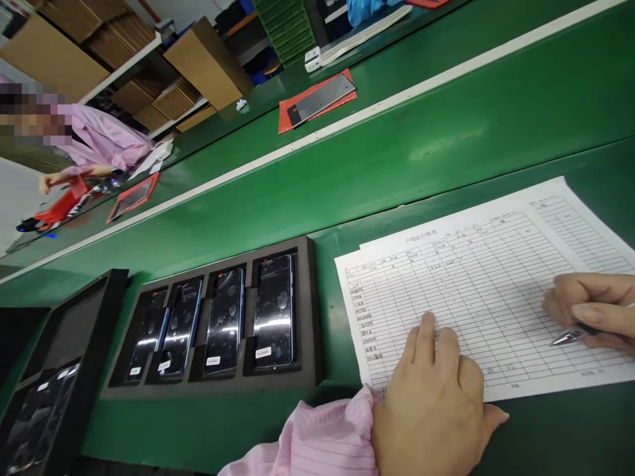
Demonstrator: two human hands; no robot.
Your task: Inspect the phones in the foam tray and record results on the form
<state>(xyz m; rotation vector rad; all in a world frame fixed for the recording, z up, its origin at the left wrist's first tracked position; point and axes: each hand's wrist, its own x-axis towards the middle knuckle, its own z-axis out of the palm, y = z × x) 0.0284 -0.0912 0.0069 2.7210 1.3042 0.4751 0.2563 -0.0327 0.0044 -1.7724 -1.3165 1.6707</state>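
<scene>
My left hand (436, 396) lies on the lower part of a printed form (476, 284), fingers stretched out and palm down. At the right edge, the fingers of my right hand (600, 307) are closed round a pen (568, 337), its silver tip pointing left at the sheet. The form carries a ruled table with rows and columns and a few handwritten entries. A second ruled sheet (590, 231) shows at its upper right, overlapping it. Left of the papers is a black foam tray (310, 317) with several phones (274, 311) in its slots, each bearing a small white label.
Another dark foam tray (94, 330) with phones stands at the far left. Across the green bench (377, 165), a phone (322, 99) rests on a red bubble sleeve (285, 119). A co-worker in a pink sleeve (106, 135) handles red material. Cardboard boxes (203, 63) stand behind.
</scene>
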